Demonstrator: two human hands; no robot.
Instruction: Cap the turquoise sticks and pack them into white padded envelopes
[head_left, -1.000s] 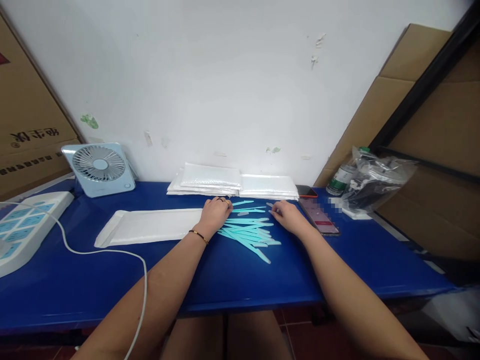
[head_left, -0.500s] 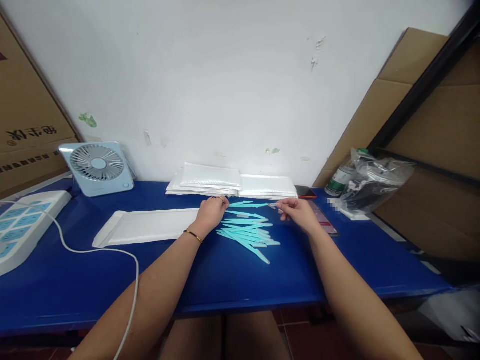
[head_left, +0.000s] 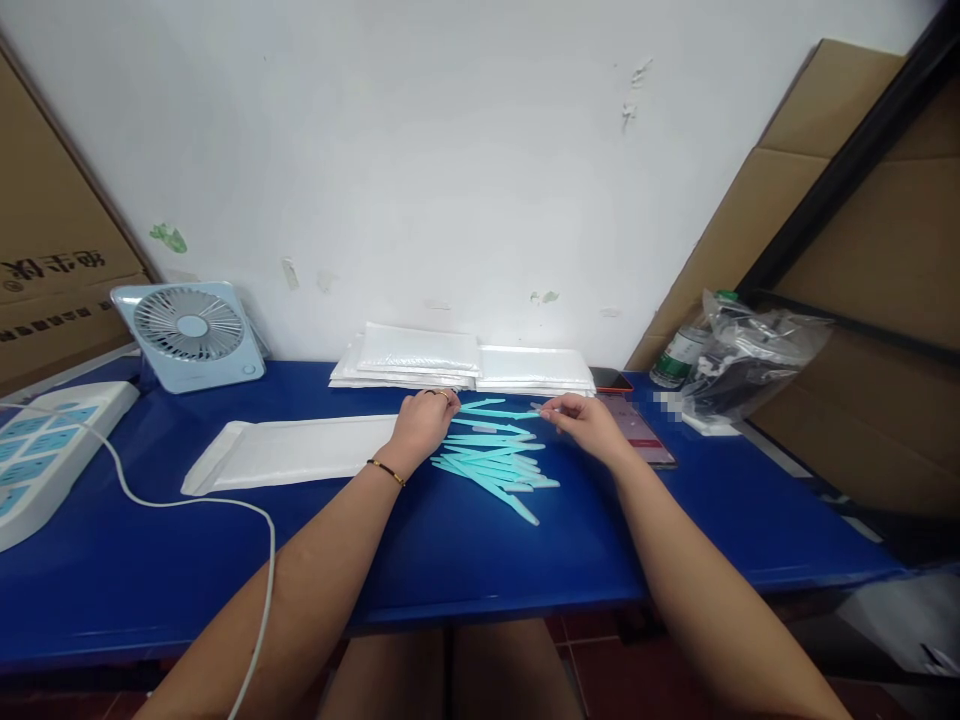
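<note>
My left hand (head_left: pixel 429 425) pinches the handle end of a slim turquoise eyebrow razor (head_left: pixel 499 412), held level above the blue table. Fingers closed, my right hand (head_left: pixel 581 422) is at the razor's other end, on a small clear blade cap (head_left: pixel 535 408); whether the cap sits on the blade is too small to tell. Below and between my hands lies a loose pile of turquoise razors (head_left: pixel 495 465), with clear tips mostly pointing right. Under my left wrist and reaching left is a white padded mailer (head_left: pixel 292 452), lying flat.
White bubble mailers (head_left: pixel 420 350) are stacked against the wall. A blue fan (head_left: pixel 187 335) and a power strip (head_left: pixel 45 460) stand left, with a white cable (head_left: pixel 187 500) crossing my left forearm. A phone (head_left: pixel 634 430), a bottle (head_left: pixel 679 358) and a plastic bag (head_left: pixel 750 365) are right.
My right hand has moved slightly left, bringing its fingers closer to the razor's tip. My left hand keeps its pinch on the razor. The view has shifted slightly.
</note>
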